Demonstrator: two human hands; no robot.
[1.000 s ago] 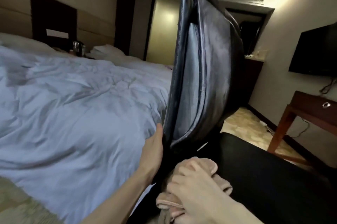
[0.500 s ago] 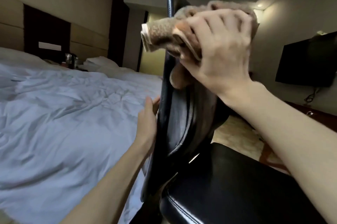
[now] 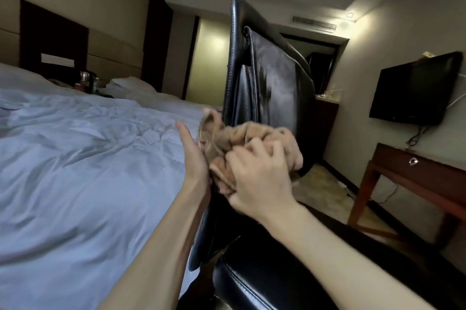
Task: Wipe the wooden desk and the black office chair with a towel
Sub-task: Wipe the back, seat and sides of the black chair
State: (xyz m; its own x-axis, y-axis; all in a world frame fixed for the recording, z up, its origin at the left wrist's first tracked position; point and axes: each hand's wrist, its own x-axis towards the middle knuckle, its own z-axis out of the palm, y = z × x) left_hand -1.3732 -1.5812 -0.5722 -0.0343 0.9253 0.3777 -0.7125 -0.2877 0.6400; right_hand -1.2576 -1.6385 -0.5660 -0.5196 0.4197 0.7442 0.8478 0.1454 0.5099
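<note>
step: wiping chair backrest (image 3: 274, 82), chair part looks half done
right hand (image 3: 254, 178): clenched round bunched towel (image 3: 252, 133), pressed low on it near its left edge
left hand (image 3: 193, 156): fingers straight, flat against that edge, bracing
next: probably chair seat (image 3: 277, 272), then tabletop (image 3: 428, 171), well apart at right

towel (image 3: 252, 143) lowered from top to mid-backrest (image 3: 274, 88)
</note>
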